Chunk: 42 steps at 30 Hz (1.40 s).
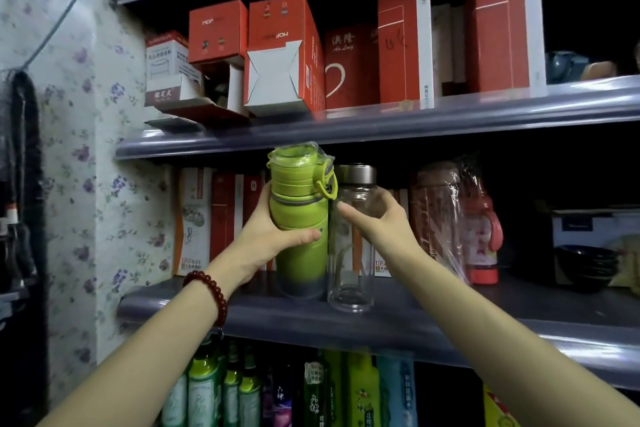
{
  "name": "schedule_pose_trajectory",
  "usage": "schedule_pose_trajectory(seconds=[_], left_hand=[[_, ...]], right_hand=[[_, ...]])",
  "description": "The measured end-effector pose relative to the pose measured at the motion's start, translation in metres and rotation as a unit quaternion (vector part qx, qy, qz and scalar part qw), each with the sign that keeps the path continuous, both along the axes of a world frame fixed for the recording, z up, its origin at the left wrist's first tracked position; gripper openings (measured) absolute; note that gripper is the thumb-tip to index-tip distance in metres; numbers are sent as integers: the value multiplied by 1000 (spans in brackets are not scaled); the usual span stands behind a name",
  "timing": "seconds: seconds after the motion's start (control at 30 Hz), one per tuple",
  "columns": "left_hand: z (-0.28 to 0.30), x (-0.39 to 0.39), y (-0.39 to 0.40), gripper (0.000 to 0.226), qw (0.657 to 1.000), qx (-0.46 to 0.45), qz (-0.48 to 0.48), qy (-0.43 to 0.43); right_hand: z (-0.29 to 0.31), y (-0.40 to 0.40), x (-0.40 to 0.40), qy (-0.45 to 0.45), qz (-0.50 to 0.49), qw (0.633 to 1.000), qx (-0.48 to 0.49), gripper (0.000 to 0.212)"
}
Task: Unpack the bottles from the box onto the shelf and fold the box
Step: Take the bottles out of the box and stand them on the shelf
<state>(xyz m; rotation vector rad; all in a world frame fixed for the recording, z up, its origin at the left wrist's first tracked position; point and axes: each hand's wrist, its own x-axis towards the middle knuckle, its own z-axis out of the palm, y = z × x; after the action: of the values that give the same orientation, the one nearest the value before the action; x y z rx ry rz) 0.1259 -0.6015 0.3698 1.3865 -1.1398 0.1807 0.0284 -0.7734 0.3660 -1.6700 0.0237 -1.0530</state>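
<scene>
the left hand (266, 239) gripped the green bottle (300, 229), thumb across its front, the bottle upright on the middle shelf (450, 322). the right hand (372, 218) curled round the clear bottle (351, 253) standing just beside it, touching. red boxes (225, 218) stood behind; a wrapped pink bottle (481, 236) stood to the right. both arms reached up and forward, a bead bracelet (211, 291) on the left wrist.

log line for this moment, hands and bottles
left hand: grips green bottle | right hand: grips clear bottle | both bottles upright on middle shelf
</scene>
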Motion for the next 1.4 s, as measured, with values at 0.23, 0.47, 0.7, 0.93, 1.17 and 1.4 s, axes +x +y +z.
schedule_pose_trajectory(seconds=[0.23, 0.47, 0.7, 0.93, 1.17, 1.4], left_hand=[[-15, 6, -4, 96, 998, 49, 27, -41], [-9, 11, -18, 82, 995, 70, 60, -25], [-15, 31, -15, 88, 996, 35, 43, 72], [-18, 41, -5, 100, 995, 5, 59, 80], [-17, 76, 40, 94, 989, -9, 117, 86], [-18, 109, 75, 90, 984, -37, 125, 121]], right_hand=[[-10, -3, -1, -30, -75, 997, -19, 83], [-15, -8, -8, -72, -93, 993, 12, 78], [-23, -5, -2, 17, -40, 997, -63, 96], [-25, 12, 14, 5, -42, 998, -48, 96], [-25, 52, 57, 0, -18, 998, -53, 94], [-25, 90, 96, -6, 14, 998, -57, 94]])
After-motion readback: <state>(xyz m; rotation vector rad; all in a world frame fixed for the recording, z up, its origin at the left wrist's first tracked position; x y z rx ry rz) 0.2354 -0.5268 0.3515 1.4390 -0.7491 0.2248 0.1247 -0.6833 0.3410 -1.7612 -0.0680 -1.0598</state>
